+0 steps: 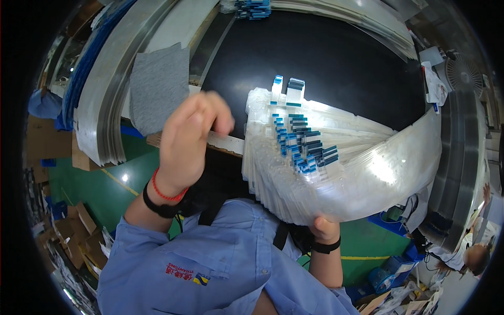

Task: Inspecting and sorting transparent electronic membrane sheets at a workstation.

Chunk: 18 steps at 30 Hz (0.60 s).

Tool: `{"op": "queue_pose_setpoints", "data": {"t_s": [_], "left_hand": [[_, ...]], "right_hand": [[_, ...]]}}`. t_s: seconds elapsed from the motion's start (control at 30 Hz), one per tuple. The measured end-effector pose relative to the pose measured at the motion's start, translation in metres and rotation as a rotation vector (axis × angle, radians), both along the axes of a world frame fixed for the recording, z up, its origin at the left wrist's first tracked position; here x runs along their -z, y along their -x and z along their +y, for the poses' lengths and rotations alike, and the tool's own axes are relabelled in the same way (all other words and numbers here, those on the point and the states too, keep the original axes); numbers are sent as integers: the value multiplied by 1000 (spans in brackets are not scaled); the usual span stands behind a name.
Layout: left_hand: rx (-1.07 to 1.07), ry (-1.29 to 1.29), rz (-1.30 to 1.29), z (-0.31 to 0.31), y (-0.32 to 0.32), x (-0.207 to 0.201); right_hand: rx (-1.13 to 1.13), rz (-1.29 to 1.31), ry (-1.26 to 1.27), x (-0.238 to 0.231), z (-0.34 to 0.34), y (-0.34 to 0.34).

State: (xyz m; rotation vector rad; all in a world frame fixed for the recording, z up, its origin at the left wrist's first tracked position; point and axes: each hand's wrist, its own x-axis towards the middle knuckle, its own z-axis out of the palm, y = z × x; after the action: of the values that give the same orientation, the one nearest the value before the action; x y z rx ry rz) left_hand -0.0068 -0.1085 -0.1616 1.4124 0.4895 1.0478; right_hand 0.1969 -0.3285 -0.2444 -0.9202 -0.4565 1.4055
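Note:
A fanned stack of thin translucent plastic sheets point(367, 173) lies across the front of the black work surface and hangs over its near edge. Rows of short clear tabs with blue and dark ends point(307, 142) stick up along its left part. My right hand point(324, 227) grips the near edge of the stack, thumb on top, the other fingers hidden underneath. Left of the stack, my left hand point(189, 136) is raised in the air with bent fingers. Motion smears its fingertips, and nothing shows in it.
The black work surface point(315, 52) stretches beyond the stack. A grey cloth point(160, 86) lies at the left, beside long stacked sheets point(107, 100). More blue-ended tabs point(254, 9) sit at the far edge. A fan point(464, 73) stands far right; cardboard boxes point(79, 231) lie on the lower left.

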Motion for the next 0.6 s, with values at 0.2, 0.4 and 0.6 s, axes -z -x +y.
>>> {"op": "queue_pose_setpoints", "data": {"t_s": [0.2, 0.4, 0.6], "left_hand": [[617, 78, 175, -23, 32, 5], [700, 172, 382, -27, 37, 39], [670, 277, 470, -29, 26, 44]], "right_hand": [[33, 6, 25, -7, -6, 4], [136, 32, 78, -18, -13, 12], [191, 9, 90, -30, -9, 17]]}}
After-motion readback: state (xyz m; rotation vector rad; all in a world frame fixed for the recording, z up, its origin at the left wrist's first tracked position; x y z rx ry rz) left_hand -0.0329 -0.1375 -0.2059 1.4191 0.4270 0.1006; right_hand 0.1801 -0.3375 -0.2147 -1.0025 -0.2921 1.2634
